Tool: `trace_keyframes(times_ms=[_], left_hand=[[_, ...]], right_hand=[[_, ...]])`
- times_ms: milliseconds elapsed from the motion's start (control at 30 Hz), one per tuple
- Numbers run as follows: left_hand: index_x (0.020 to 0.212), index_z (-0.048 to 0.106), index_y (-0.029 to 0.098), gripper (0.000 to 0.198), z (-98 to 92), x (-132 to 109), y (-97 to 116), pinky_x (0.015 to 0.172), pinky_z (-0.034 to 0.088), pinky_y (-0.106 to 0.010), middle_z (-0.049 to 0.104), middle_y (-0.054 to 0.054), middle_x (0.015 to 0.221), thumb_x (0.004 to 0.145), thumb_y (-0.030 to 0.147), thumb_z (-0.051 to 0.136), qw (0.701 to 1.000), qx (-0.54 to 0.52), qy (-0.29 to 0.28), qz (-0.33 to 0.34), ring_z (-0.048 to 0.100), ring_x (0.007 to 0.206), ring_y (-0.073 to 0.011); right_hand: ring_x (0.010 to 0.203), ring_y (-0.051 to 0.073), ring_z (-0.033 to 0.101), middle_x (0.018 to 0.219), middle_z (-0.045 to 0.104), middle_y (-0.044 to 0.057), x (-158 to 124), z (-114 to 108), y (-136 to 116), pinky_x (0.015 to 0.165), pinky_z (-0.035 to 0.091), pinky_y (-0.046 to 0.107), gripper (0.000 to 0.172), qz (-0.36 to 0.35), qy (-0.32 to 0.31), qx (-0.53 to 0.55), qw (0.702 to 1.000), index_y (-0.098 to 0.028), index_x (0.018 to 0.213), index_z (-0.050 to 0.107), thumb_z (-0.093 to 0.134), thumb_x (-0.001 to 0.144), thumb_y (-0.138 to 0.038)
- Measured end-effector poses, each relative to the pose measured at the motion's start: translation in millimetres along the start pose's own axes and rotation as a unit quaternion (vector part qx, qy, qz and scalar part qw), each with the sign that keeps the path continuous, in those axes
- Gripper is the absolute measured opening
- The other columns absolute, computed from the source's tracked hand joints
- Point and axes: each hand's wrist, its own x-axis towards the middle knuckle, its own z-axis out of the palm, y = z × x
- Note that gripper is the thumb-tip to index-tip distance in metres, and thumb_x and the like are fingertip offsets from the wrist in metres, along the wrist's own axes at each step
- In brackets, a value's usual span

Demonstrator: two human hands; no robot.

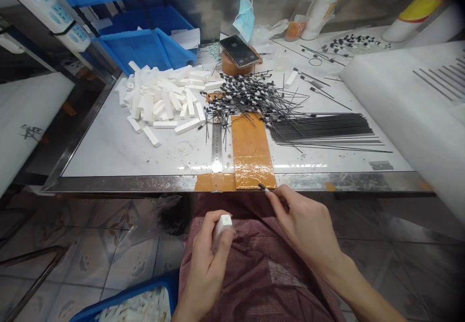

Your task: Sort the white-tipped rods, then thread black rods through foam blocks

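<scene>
My left hand (212, 256) is closed around a white rectangular block (224, 222) above my lap, its square end facing up. Between thumb and fingers, my right hand (301, 215) pinches a small black-and-white tipped piece (264, 188) at the table's front edge, its tip over the orange taped strip (253, 150). Most of that piece is hidden by my fingers. A heap of tipped black rods (250, 94) lies behind the strip, and a pile of white blocks (163, 94) is to its left. Thin black rods (330, 128) lie bundled on the right.
A steel ruler (217, 145) is beside the strip. A phone (240, 51) rests on a tape roll (236, 65), with a blue mask (245, 19) behind it. Blue bins (148, 46) stand back left; a white foam block (410, 84) is at right. A blue crate (174, 285) sits below.
</scene>
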Motion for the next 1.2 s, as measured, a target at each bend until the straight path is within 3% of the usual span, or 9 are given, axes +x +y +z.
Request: trace_keyframes(times_ms=[133, 200, 300, 400, 567, 700, 800, 1000, 1200], left_hand=[[0.096, 0.065, 0.024, 0.011, -1.8, 8, 7, 0.085, 0.043, -0.025, 0.062, -0.001, 0.098, 0.089, 0.027, 0.057, 0.998, -0.022, -0.02, 0.05, 0.058, 0.095, -0.0164], [0.097, 0.067, 0.024, 0.013, -1.4, 11, 14, 0.085, 0.043, -0.024, 0.063, -0.001, 0.099, 0.088, 0.023, 0.059, 0.997, -0.023, -0.013, 0.07, 0.058, 0.095, -0.0157], [0.102, 0.067, 0.025, 0.017, 0.5, 13, 24, 0.083, 0.044, -0.024, 0.064, -0.001, 0.099, 0.086, 0.022, 0.061, 0.996, -0.029, -0.011, 0.09, 0.059, 0.093, -0.0152], [0.099, 0.067, 0.022, 0.015, 2.2, 13, 32, 0.082, 0.045, -0.025, 0.065, -0.002, 0.097, 0.085, 0.021, 0.063, 0.993, -0.037, -0.012, 0.112, 0.06, 0.092, -0.0157], [0.1, 0.066, 0.021, 0.015, -2.9, 12, 35, 0.08, 0.047, -0.029, 0.067, -0.004, 0.098, 0.087, 0.018, 0.06, 0.978, 0.054, 0.0, 0.201, 0.06, 0.092, -0.0175], [0.106, 0.065, 0.02, 0.027, -12.3, 11, 33, 0.088, 0.041, -0.039, 0.071, -0.004, 0.096, 0.084, 0.006, 0.058, 0.895, 0.251, 0.055, 0.364, 0.057, 0.094, -0.0207], [0.106, 0.065, 0.018, 0.03, -17.1, 9, 33, 0.087, 0.037, -0.041, 0.073, -0.003, 0.095, 0.081, 0.003, 0.061, 0.852, 0.317, 0.075, 0.411, 0.056, 0.09, -0.0204], [0.105, 0.064, 0.016, 0.029, -21.5, 5, 30, 0.083, 0.037, -0.039, 0.073, -0.003, 0.093, 0.08, 0.002, 0.062, 0.857, 0.303, 0.065, 0.413, 0.055, 0.086, -0.0194], [0.105, 0.064, 0.016, 0.029, -22.8, 9, 22, 0.085, 0.037, -0.04, 0.072, -0.005, 0.097, 0.08, 0.001, 0.061, 0.864, 0.296, 0.063, 0.404, 0.053, 0.09, -0.0198]], right_hand=[[0.04, 0.017, 0.052, 0.047, 0.053, 0.0, 2, -3, 1, 0.045, 0.023, 0.026, 0.036, 0.011, -0.044, -0.03, 0.999, -0.02, 0.068, 0.052, 0.037, 0.098, -0.032], [0.044, 0.016, 0.053, 0.051, 0.055, -0.001, 1, -10, 0, 0.046, 0.029, 0.026, 0.033, 0.021, -0.07, 0.065, 0.995, -0.02, 0.07, 0.054, 0.04, 0.097, -0.034], [0.058, 0.014, 0.058, 0.068, 0.063, -0.002, -4, -23, -7, 0.055, 0.041, 0.023, 0.018, 0.012, -0.083, 0.253, 0.964, -0.022, 0.081, 0.059, 0.051, 0.094, -0.033], [0.063, 0.013, 0.057, 0.075, 0.063, -0.002, -11, -34, -13, 0.057, 0.043, 0.023, 0.006, -0.025, -0.051, 0.299, 0.953, -0.023, 0.086, 0.059, 0.058, 0.09, -0.028], [0.068, 0.014, 0.057, 0.076, 0.061, 0.001, -11, -42, -13, 0.06, 0.043, 0.026, 0.007, -0.158, -0.007, 0.217, 0.963, -0.02, 0.086, 0.059, 0.054, 0.091, -0.018], [0.069, 0.017, 0.057, 0.074, 0.063, 0.003, -3, -54, -9, 0.059, 0.04, 0.03, 0.017, -0.306, 0.003, 0.059, 0.95, -0.019, 0.079, 0.061, 0.05, 0.091, -0.013], [0.064, 0.018, 0.053, 0.068, 0.06, 0.003, 2, -62, -12, 0.056, 0.036, 0.032, 0.025, -0.375, -0.018, -0.013, 0.927, -0.019, 0.076, 0.062, 0.044, 0.092, -0.011], [0.057, 0.017, 0.046, 0.064, 0.051, 0.003, 5, -62, -29, 0.051, 0.029, 0.033, 0.028, -0.416, -0.044, -0.043, 0.907, -0.018, 0.07, 0.056, 0.04, 0.088, -0.003], [0.058, 0.017, 0.046, 0.065, 0.05, 0.001, 7, -55, -30, 0.052, 0.03, 0.032, 0.021, -0.39, -0.059, -0.043, 0.918, -0.019, 0.069, 0.05, 0.048, 0.085, -0.005]])
